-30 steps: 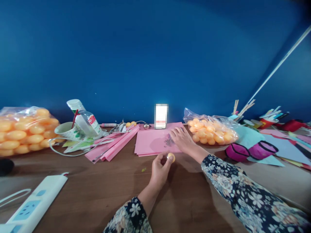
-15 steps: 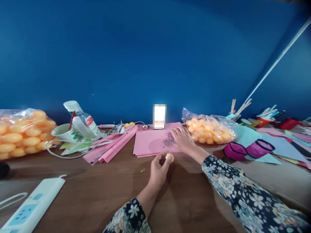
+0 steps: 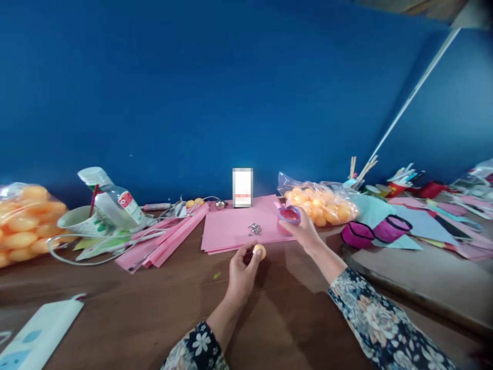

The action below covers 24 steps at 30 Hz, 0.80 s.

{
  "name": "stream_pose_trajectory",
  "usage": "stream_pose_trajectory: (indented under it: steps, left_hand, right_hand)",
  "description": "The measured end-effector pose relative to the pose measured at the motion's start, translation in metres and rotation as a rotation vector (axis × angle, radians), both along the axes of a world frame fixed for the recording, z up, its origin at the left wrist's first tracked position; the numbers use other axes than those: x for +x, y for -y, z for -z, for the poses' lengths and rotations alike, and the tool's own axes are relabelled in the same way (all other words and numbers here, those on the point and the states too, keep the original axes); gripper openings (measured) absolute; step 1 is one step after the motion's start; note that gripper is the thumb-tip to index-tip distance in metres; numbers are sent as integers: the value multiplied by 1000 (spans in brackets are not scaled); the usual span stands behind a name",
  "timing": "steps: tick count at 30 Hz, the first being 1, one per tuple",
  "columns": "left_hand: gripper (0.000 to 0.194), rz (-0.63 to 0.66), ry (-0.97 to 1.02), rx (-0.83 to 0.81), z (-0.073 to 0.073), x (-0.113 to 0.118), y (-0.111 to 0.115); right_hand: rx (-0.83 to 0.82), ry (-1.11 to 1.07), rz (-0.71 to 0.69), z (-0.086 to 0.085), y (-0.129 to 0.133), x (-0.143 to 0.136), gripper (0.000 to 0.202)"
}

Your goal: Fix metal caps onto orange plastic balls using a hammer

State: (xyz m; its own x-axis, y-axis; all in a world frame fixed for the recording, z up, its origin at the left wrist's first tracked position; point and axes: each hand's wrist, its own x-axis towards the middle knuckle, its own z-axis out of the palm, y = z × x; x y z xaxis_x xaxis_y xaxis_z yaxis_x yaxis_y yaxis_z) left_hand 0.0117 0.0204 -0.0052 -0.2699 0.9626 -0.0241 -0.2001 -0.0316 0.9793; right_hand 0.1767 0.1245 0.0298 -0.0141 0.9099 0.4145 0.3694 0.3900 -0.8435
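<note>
Between the thumb and fingers of my left hand point(image 3: 243, 267) is a small yellow-orange ball point(image 3: 259, 251), just in front of the pink paper stack point(image 3: 227, 228). My right hand point(image 3: 304, 231) grips a small round purple-rimmed container point(image 3: 288, 218) with a reddish inside, over the right part of the paper. A little heap of shiny metal pieces point(image 3: 254, 229) lies on the paper between the two hands.
Bags of orange balls lie at left point(image 3: 23, 223) and right point(image 3: 321, 203). A cup point(image 3: 73, 221), a tilted bottle point(image 3: 119, 203), folded pink strips point(image 3: 173, 234) and a power strip point(image 3: 46, 329) are at left. Purple cuffs point(image 3: 358, 235) lie at right.
My right hand has moved off the metal pieces, turned, and now holds the container upright. The pieces show uncovered. My left hand still pinches the ball, and the view has shifted slightly right.
</note>
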Motion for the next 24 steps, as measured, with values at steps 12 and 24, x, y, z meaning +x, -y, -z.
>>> stream_pose_trajectory:
  steps: [12,24]
  left_hand:
    - [40,-24,-37,24,-2,-2,-1]
    - [39,-9,-40,21,1,-3,-3]
  right_hand:
    - [2,-141,535,28,15,67,52]
    - [130,133,574,39,13,71,76]
